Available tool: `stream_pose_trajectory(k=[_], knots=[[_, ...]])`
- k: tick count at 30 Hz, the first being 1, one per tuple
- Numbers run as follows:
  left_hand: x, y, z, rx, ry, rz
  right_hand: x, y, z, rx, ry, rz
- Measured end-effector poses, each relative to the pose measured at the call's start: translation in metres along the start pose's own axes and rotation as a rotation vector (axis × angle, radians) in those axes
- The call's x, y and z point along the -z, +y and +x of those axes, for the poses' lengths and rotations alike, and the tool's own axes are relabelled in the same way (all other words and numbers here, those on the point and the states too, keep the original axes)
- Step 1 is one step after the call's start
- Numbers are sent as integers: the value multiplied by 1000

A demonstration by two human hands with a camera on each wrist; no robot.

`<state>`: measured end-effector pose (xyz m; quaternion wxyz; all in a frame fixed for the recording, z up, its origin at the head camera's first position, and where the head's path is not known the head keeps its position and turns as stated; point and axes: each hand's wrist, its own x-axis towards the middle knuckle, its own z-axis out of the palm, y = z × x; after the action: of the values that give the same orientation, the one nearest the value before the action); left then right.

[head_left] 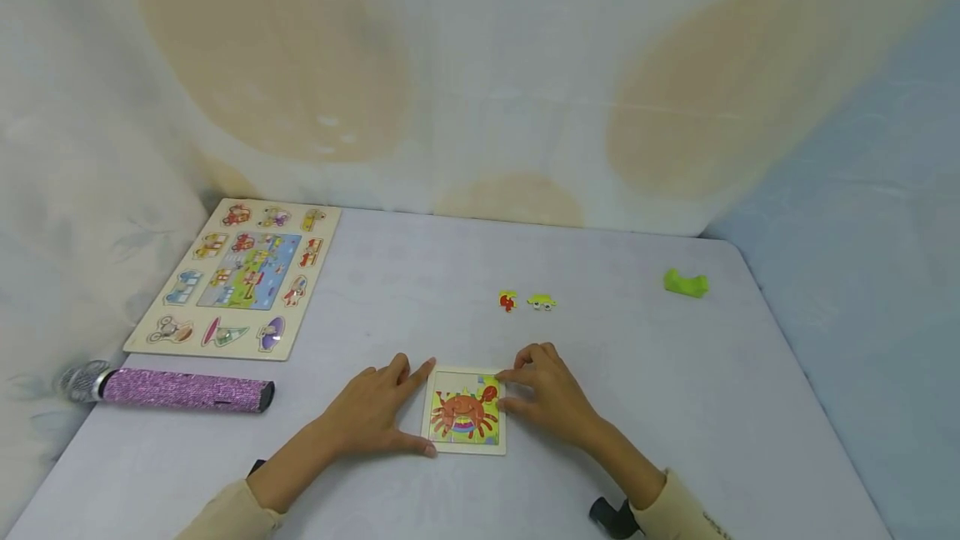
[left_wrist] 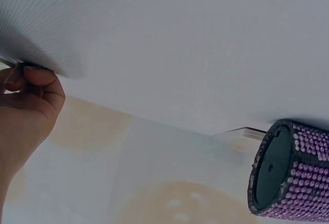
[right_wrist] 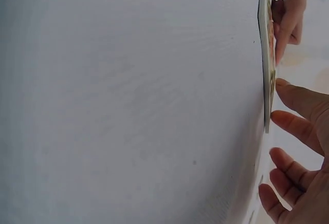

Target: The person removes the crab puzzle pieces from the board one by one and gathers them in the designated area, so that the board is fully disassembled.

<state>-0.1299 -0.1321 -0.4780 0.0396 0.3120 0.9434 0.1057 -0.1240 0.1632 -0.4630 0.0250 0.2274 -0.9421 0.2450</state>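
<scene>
Below, the counter (head_left: 405, 273) is stretching wide. The left hand (head_left: 378, 413), thumb and forefinger far apart, and the right hand (head_left: 551, 397), fingers slightly parted, are touching, not clasping, opposite sides of the crab puzzle (head_left: 463, 413) between them. Sleeve lettering (head_left: 715, 525) is showing illegibly small.

The table (head_left: 600, 340) has a smooth whitish top. On it, between the left hand (head_left: 378, 407) and the right hand (head_left: 547, 394), lies a square crab puzzle (head_left: 462, 412). A red and yellow piece (head_left: 507, 300) and a yellow-green piece (head_left: 542, 302) lie side by side, apart, beyond the right hand. Well off to that hand's right, and farther away, is a bright green block (head_left: 686, 284). Left of the left hand lies a purple microphone (head_left: 187, 390), its head jutting past the table's edge; beyond it lies a large picture board (head_left: 247, 269).
</scene>
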Motion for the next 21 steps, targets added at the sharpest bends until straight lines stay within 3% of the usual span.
stream_pose_trajectory(k=[9, 21], knots=[[-1, 0, 0, 0, -2, 5, -6, -1, 2, 13, 14, -34], [-2, -2, 0, -9, 7, 18, -7, -5, 7, -38, 1, 42]])
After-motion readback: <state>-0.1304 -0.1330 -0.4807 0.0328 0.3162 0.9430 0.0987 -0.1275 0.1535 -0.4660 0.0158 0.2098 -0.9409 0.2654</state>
